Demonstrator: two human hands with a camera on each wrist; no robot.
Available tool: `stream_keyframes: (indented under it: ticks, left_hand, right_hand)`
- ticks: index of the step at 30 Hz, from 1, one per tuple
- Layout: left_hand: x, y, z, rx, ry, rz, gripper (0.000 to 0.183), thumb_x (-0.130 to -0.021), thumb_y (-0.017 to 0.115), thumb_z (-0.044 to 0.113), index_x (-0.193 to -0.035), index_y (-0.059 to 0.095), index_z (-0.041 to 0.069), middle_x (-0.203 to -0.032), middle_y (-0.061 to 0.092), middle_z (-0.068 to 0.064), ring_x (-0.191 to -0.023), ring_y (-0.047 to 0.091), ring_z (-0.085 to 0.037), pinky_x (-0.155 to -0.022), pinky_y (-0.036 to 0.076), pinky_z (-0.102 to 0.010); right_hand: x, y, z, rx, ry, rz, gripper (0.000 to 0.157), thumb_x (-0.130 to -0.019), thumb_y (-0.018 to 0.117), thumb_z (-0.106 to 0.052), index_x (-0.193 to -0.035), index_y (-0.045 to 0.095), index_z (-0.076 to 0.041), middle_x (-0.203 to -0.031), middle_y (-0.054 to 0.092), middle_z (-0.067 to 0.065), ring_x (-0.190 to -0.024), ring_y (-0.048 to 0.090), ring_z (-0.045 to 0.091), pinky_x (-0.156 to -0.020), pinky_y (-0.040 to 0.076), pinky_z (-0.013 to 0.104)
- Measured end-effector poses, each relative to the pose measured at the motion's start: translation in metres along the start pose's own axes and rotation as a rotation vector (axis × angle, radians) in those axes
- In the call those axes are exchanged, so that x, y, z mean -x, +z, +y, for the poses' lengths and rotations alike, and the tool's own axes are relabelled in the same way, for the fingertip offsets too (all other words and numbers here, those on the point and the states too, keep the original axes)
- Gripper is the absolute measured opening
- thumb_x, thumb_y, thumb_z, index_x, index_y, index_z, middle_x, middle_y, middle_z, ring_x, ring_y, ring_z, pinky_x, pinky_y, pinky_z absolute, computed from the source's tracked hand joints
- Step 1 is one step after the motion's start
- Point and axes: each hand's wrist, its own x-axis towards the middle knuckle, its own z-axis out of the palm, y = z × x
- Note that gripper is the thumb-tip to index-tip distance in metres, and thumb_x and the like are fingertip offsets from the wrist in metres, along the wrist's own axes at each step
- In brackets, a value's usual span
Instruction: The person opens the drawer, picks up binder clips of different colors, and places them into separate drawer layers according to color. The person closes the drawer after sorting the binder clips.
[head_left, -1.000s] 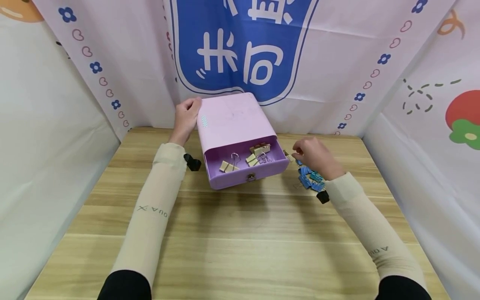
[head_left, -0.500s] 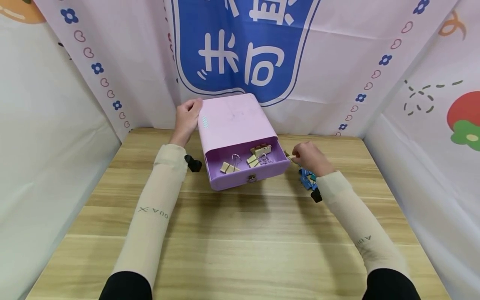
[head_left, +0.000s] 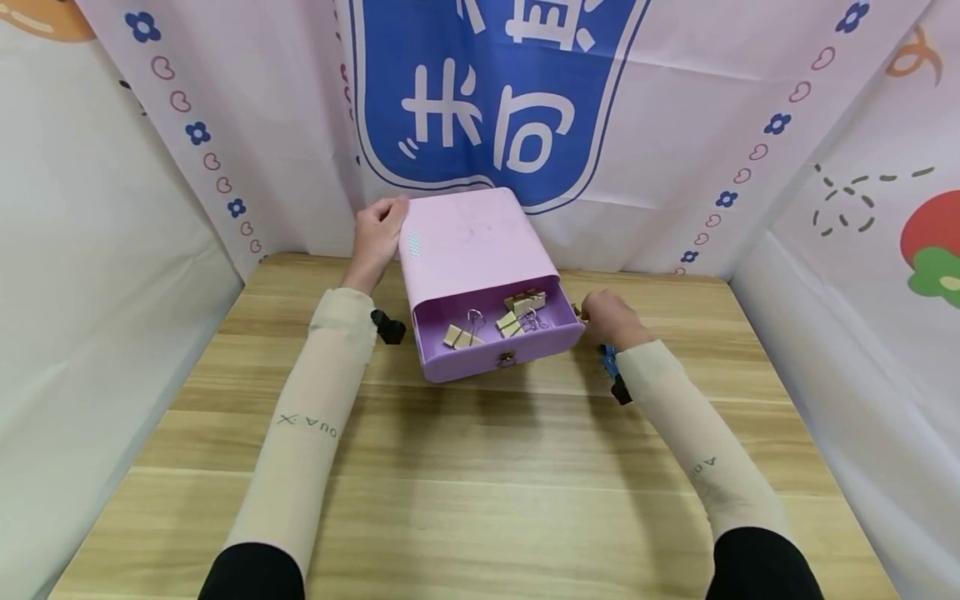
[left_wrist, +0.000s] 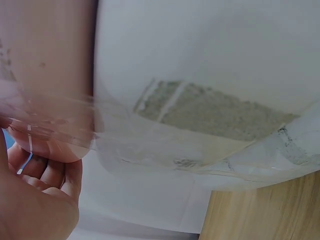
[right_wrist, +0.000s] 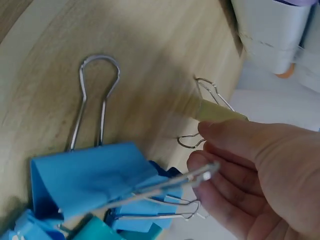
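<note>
Yellow binder clip [right_wrist: 220, 111] is outside the purple drawer [head_left: 468, 363], near its right side. Right hand [head_left: 613, 318] has its thumb at the clip, other fingers curled; can't tell if it's actually pinched. Left hand [head_left: 377, 235] grips the pink box [head_left: 476, 237] at its left edge, toward the rear. Pale-yellow clips [head_left: 462, 337] inside drawer; blue binder clips [right_wrist: 92, 172] beside right hand.

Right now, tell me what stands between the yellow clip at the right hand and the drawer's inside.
The right wall of the drawer stands between the yellow clip and the inside; lifting the clip over would probably do. Nothing visible covers the drawer's open part.
</note>
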Motion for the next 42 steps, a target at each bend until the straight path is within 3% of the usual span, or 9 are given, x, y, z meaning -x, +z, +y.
stream_keyframes:
  ticks: [8,14,23,28,36,42]
  left_hand:
    - [0.001,-0.001,0.002,0.005,0.01,0.002,0.048,-0.106,0.06,0.044,-0.125,0.073,0.003,-0.093,0.065,0.006,-0.083,0.058,-0.007,-0.071,0.048,-0.019]
    - [0.001,0.0,0.002,0.017,0.008,0.001,0.045,-0.106,0.06,0.042,-0.123,0.074,0.002,-0.092,0.064,0.006,-0.082,0.058,-0.008,-0.071,0.048,-0.02]
    - [0.0,0.0,0.003,0.031,0.011,0.003,0.047,-0.106,0.061,0.043,-0.124,0.074,0.002,-0.091,0.065,0.006,-0.083,0.058,-0.008,-0.072,0.048,-0.02]
    - [0.001,0.001,0.001,0.023,0.01,0.001,0.048,-0.106,0.06,0.043,-0.125,0.073,0.001,-0.093,0.065,0.006,-0.084,0.058,-0.007,-0.073,0.048,-0.019]
    - [0.001,0.001,-0.001,0.028,-0.002,-0.017,0.049,-0.106,0.059,0.047,-0.125,0.073,0.004,-0.092,0.064,0.006,-0.083,0.058,-0.008,-0.071,0.048,-0.02]
    - [0.001,0.0,-0.002,0.035,0.002,-0.018,0.049,-0.105,0.06,0.048,-0.125,0.073,0.004,-0.092,0.065,0.007,-0.083,0.058,-0.008,-0.071,0.048,-0.019]
  right_hand:
    - [-0.007,0.007,0.001,0.021,0.033,0.006,0.008,-0.082,0.065,0.001,-0.075,0.067,-0.004,-0.079,0.066,0.013,-0.071,0.061,0.027,-0.066,0.055,0.039]
    - [-0.006,0.007,0.005,-0.007,0.031,0.006,0.003,-0.085,0.07,-0.002,-0.083,0.073,-0.003,-0.084,0.071,0.013,-0.078,0.065,0.028,-0.073,0.058,0.041]
    - [0.008,-0.014,0.002,-0.049,-0.055,0.141,0.016,-0.093,0.06,-0.003,-0.094,0.075,0.003,-0.092,0.076,0.018,-0.08,0.069,0.029,-0.084,0.059,0.049]
    - [0.018,-0.024,0.005,-0.141,-0.05,0.182,0.018,-0.099,0.065,-0.009,-0.102,0.077,0.004,-0.101,0.077,0.021,-0.088,0.072,0.031,-0.086,0.06,0.048]
    - [0.037,-0.04,0.012,-0.386,0.024,0.205,0.02,-0.101,0.069,-0.018,-0.105,0.078,-0.001,-0.097,0.078,0.018,-0.086,0.074,0.03,-0.069,0.057,0.028]
    - [0.053,-0.056,0.006,-0.486,0.069,0.185,0.028,-0.105,0.067,-0.026,-0.115,0.075,-0.002,-0.106,0.077,0.019,-0.085,0.073,0.019,-0.073,0.058,0.026]
